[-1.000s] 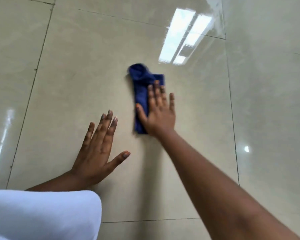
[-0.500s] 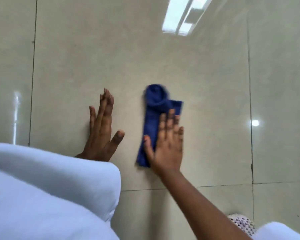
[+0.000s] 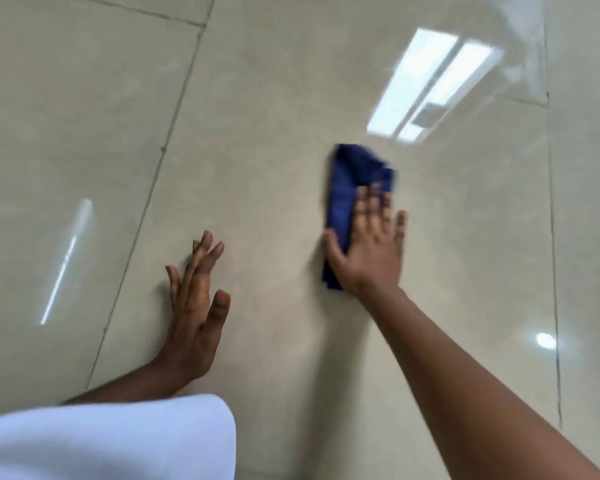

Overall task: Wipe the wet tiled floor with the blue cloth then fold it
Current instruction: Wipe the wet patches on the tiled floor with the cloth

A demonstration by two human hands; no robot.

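A fold of white garment (image 3: 111,434) fills the lower left corner, nearest the camera, covering the near end of the person's left forearm. From beneath it the left hand (image 3: 194,320) reaches forward and lies palm-down on the glossy beige tiled floor (image 3: 274,98), its fingers close together and pointing away, the thumb held out to the right — flat and bearing on the tile, gripping nothing. A dark grout line (image 3: 146,202) runs diagonally just to the left of this hand, dividing the large tile beneath it from its neighbour.

The bare right forearm (image 3: 465,375) crosses the frame from the lower right corner toward the centre. At its end the right hand (image 3: 369,251) presses flat on the blue cloth (image 3: 350,188), fingers extended and slightly apart, the thumb lying along the cloth's left edge; the hand pins the cloth to the floor rather than pinching it. The cloth lies bunched into a long, narrow strip pointing away from the person, its near end showing below the thumb and its far end, rumpled and blurred, sticking out past the fingertips. It sits on the same tile as the left hand, well apart from it and to its right.

Just beyond the cloth's far end the floor mirrors a bright rectangular ceiling light (image 3: 430,84). A small round glare spot (image 3: 546,340) shows at the right, beside another grout line (image 3: 553,271), and a thin white streak of reflection (image 3: 66,265) marks the tile at far left.
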